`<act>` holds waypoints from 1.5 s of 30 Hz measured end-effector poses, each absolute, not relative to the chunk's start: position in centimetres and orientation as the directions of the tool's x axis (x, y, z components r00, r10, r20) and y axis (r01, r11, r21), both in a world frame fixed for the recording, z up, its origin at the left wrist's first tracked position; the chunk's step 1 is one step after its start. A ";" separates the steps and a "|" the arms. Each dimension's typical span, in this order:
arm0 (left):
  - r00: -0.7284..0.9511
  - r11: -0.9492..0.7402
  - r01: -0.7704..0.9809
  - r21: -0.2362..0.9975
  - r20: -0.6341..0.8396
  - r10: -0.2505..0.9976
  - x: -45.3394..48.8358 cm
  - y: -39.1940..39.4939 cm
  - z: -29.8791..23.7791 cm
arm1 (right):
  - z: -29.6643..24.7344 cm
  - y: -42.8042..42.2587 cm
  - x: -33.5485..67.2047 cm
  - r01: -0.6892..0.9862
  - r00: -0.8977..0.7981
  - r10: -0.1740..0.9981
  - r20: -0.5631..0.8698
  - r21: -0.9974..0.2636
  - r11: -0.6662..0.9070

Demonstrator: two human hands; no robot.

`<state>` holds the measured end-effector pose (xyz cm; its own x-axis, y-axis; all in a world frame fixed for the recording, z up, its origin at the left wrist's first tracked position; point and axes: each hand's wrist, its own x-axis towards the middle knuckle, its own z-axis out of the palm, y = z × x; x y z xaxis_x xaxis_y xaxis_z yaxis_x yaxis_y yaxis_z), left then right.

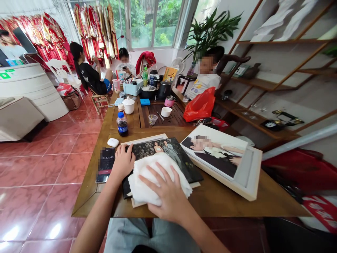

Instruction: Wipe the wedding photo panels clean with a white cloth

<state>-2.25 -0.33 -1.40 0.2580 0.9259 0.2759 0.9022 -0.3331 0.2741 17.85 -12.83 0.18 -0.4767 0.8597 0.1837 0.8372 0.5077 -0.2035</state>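
Observation:
A dark glossy photo print (168, 156) lies on a pale backing board at the near edge of the wooden table (218, 200). A folded white cloth (150, 172) rests on the print. My right hand (167, 193) lies flat on the cloth, fingers spread. My left hand (123, 162) presses on the print's left edge, fingers curled over it. A second framed photo (223, 158) lies tilted to the right of the print.
A phone (105, 164) and a white earbud case (113, 142) lie left of the print. A cola bottle (122, 123), cups, a tea tray (168, 117) and a red plastic bag (200, 104) stand farther back. Three people sit at the far end.

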 end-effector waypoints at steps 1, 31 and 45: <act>0.267 -0.343 0.899 0.273 0.280 0.922 -2.3 -0.3 -1.4 | 0.3 -12.8 17.4 0.827 -0.492 0.854 0.169 -0.215 0.519; 0.245 -0.308 0.917 0.253 0.251 0.936 -2.1 -0.3 -1.3 | -0.1 -8.3 18.5 0.879 -0.396 0.884 0.249 -0.177 0.444; 0.240 -0.299 0.920 0.255 0.239 0.941 -1.9 -0.6 -0.9 | -1.1 -5.9 25.3 0.971 -0.195 0.943 0.268 -0.084 0.225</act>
<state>-1.87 -0.56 -0.85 0.2400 0.9409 0.2391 0.9196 -0.2993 0.2546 25.27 -5.89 -1.06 -0.1952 0.9433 0.2685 0.9707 0.2249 -0.0842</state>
